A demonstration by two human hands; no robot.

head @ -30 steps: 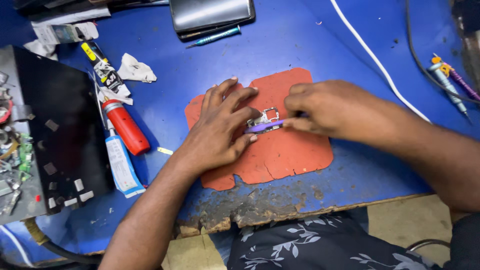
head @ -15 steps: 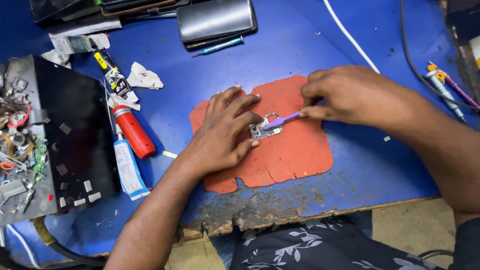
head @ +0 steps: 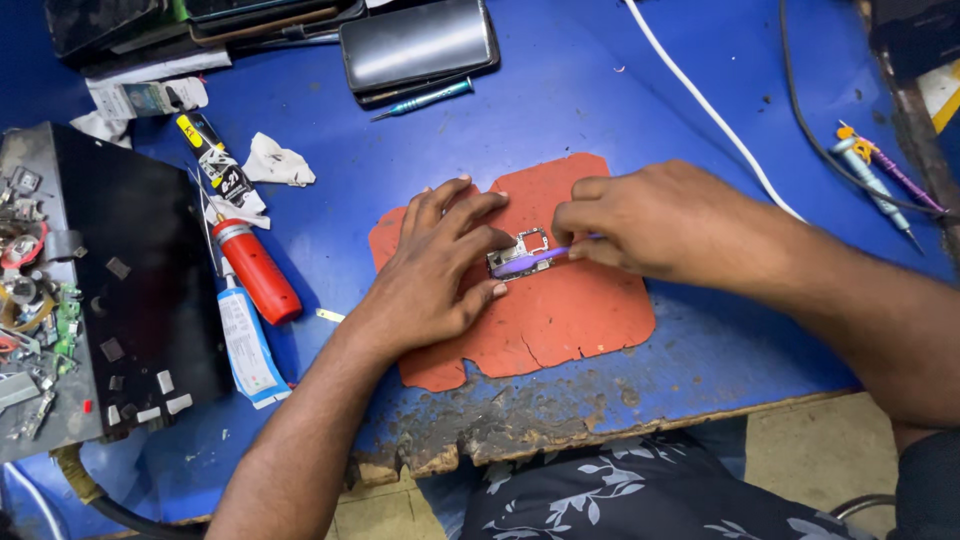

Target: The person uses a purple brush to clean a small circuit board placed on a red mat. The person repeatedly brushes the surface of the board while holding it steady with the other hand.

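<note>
Orange mat [head: 560,320], ragged at the edges, lies flat on the blue tabletop [head: 640,110]. Small metal-framed circuit board [head: 522,252] sits on the mat, near its middle. Left hand [head: 435,270] rests palm-down on the mat, fingers spread, fingertips pressing the board's left side to pin it. Right hand [head: 650,225] is pinched together around a thin purple tool [head: 530,262]; the tool's tip lies across the board's lower edge, touching it.

Left of the mat: red tube [head: 255,270] beside a white-and-blue tube [head: 245,345], both lying flat. Black box [head: 130,290] at the far left, small metal parts scattered on its top. Dark phone [head: 418,45] lies at the top, a teal screwdriver [head: 422,98] just below it. White cable [head: 710,110] runs diagonally past the right hand. Tabletop's near edge is worn and chipped.
</note>
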